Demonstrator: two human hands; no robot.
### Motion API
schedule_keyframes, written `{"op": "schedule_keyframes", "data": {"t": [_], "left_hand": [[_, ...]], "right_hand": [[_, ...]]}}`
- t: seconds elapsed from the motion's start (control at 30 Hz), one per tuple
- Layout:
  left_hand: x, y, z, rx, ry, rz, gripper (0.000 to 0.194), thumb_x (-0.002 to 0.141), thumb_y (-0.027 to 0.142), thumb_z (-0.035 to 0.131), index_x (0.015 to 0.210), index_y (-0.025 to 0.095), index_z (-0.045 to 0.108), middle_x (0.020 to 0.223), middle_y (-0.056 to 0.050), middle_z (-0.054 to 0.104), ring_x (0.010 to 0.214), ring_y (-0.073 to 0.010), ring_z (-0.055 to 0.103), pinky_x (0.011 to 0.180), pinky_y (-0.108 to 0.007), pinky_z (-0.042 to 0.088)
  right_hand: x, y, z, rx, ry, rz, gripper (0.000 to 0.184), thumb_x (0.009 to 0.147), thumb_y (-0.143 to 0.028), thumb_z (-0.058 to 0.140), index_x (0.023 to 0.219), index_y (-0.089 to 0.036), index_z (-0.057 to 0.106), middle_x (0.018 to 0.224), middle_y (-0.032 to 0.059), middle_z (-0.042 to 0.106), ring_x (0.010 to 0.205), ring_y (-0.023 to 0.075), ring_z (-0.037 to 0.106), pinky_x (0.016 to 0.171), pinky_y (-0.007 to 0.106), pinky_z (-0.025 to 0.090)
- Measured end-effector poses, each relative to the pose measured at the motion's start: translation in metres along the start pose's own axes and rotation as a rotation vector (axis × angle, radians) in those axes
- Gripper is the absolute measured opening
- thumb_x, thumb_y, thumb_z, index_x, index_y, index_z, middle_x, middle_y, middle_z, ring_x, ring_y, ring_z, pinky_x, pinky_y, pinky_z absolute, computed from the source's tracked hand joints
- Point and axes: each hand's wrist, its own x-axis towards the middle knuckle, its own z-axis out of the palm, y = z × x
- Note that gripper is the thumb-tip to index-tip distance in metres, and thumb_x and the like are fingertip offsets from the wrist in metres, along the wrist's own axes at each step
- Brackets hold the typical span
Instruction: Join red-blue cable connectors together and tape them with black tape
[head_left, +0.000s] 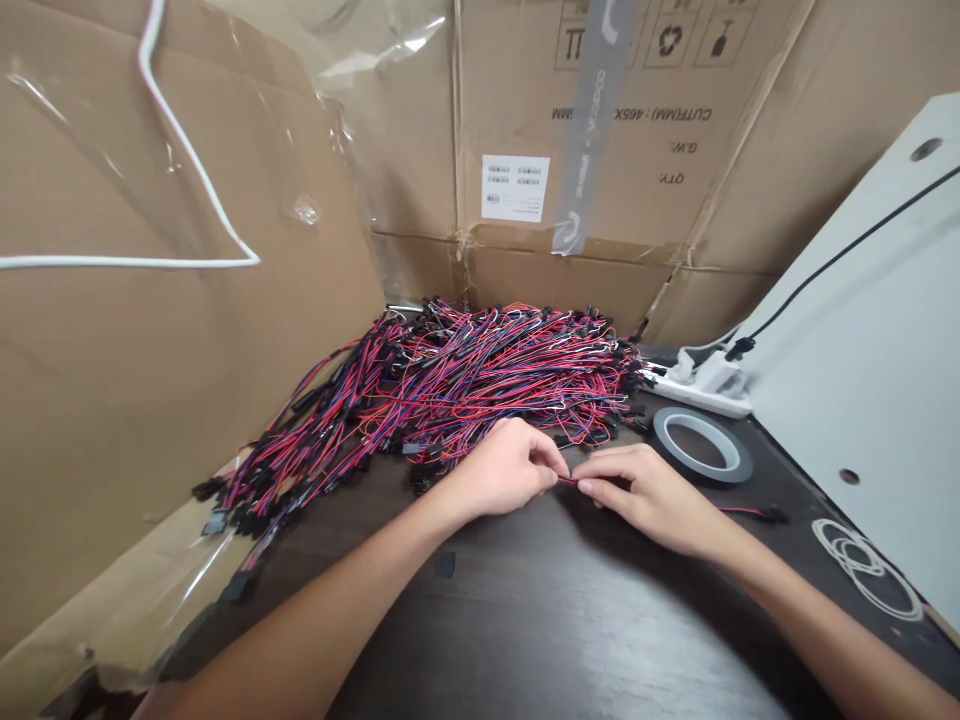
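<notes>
A big heap of red, blue and black wires with black connectors (480,375) lies across the back of the dark table (570,620). My left hand (506,468) and my right hand (649,495) meet just in front of the heap, fingertips pinched on one thin red wire (568,481) stretched between them. That wire runs on under my right hand to a black connector (772,514) lying at the right.
A roll of dark tape (701,445) lies flat right of my hands. Behind it sits a white power strip (705,385). White rubber bands (862,565) lie near a tilted white panel (877,340). Cardboard boxes (600,130) wall in the back and left.
</notes>
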Motion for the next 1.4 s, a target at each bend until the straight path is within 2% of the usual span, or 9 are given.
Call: {"op": "schedule_keyframes", "data": {"t": [0.13,0.27,0.47,0.63,0.77,0.87,1.07,1.27,1.4], "left_hand": [[-0.001,0.002,0.005,-0.014,-0.018,-0.047,0.016,0.069,0.010,0.054,0.072,0.012,0.070,0.051,0.003,0.055,0.038,-0.0070,0.046,0.041,-0.019,0.033],[-0.004,0.006,0.006,-0.110,-0.069,-0.123,0.010,0.066,0.007,0.053,0.066,0.014,0.060,0.050,0.004,0.055,0.037,-0.0085,0.049,0.037,-0.018,0.035],[-0.011,0.008,0.004,-0.340,-0.327,-0.205,0.013,0.063,0.003,0.055,0.065,0.015,0.051,0.049,0.003,0.057,0.036,-0.0096,0.053,0.035,-0.017,0.040],[-0.011,0.000,0.002,-0.714,-0.573,-0.250,0.009,0.067,0.014,0.063,0.071,0.012,0.055,0.059,-0.004,0.066,0.050,-0.0161,0.066,0.052,-0.028,0.055],[-0.007,-0.008,0.002,-0.841,-0.686,-0.251,0.016,0.067,0.019,0.071,0.072,0.011,0.058,0.065,-0.007,0.069,0.058,-0.0176,0.070,0.064,-0.031,0.057],[-0.005,-0.011,0.003,-0.866,-0.710,-0.259,0.021,0.065,0.021,0.076,0.071,0.009,0.060,0.067,-0.008,0.070,0.060,-0.0179,0.070,0.066,-0.029,0.057],[-0.004,-0.008,0.003,-0.858,-0.604,-0.220,0.027,0.064,0.029,0.080,0.071,0.009,0.065,0.063,-0.006,0.069,0.057,-0.0177,0.069,0.057,-0.026,0.056],[-0.005,-0.006,0.004,-0.817,-0.643,-0.252,0.033,0.066,0.038,0.079,0.072,0.007,0.067,0.062,-0.009,0.069,0.053,-0.0179,0.068,0.047,-0.023,0.053],[-0.008,-0.004,0.004,-0.826,-0.655,-0.252,0.032,0.071,0.036,0.075,0.076,0.006,0.069,0.062,-0.008,0.069,0.053,-0.0174,0.068,0.046,-0.022,0.053]], "right_hand": [[0.001,-0.003,0.011,0.052,0.050,0.009,0.029,0.090,-0.022,0.049,0.067,-0.015,0.065,0.062,0.0020,0.062,0.058,0.0129,0.054,0.060,0.024,0.039],[-0.001,-0.004,0.015,0.115,0.037,0.052,0.027,0.088,-0.022,0.051,0.067,-0.015,0.066,0.060,0.0015,0.062,0.055,0.0124,0.052,0.058,0.024,0.037],[-0.005,-0.011,0.010,0.204,-0.095,-0.052,0.027,0.090,-0.023,0.051,0.073,-0.014,0.070,0.067,0.0042,0.066,0.062,0.0142,0.056,0.062,0.025,0.039],[-0.005,-0.014,0.004,0.227,-0.113,-0.113,0.039,0.094,-0.040,0.050,0.074,-0.014,0.072,0.064,0.0048,0.064,0.060,0.0139,0.056,0.058,0.025,0.038],[-0.007,-0.014,-0.001,0.246,-0.103,-0.174,0.045,0.096,-0.045,0.047,0.075,-0.014,0.072,0.063,0.0045,0.062,0.056,0.0123,0.054,0.055,0.024,0.038],[-0.007,-0.014,-0.004,0.257,-0.078,-0.218,0.044,0.097,-0.042,0.047,0.076,-0.013,0.072,0.063,0.0043,0.062,0.055,0.0113,0.053,0.054,0.023,0.038],[-0.006,-0.013,-0.010,0.205,-0.003,-0.228,0.046,0.097,-0.043,0.045,0.073,-0.014,0.070,0.059,0.0033,0.060,0.052,0.0107,0.050,0.052,0.023,0.037],[-0.008,-0.013,-0.009,0.236,-0.014,-0.219,0.044,0.097,-0.042,0.046,0.074,-0.014,0.071,0.063,0.0045,0.063,0.055,0.0115,0.054,0.054,0.023,0.039],[-0.009,-0.013,-0.009,0.228,-0.011,-0.219,0.045,0.097,-0.042,0.046,0.074,-0.013,0.070,0.062,0.0038,0.061,0.054,0.0112,0.053,0.053,0.023,0.037]]}}
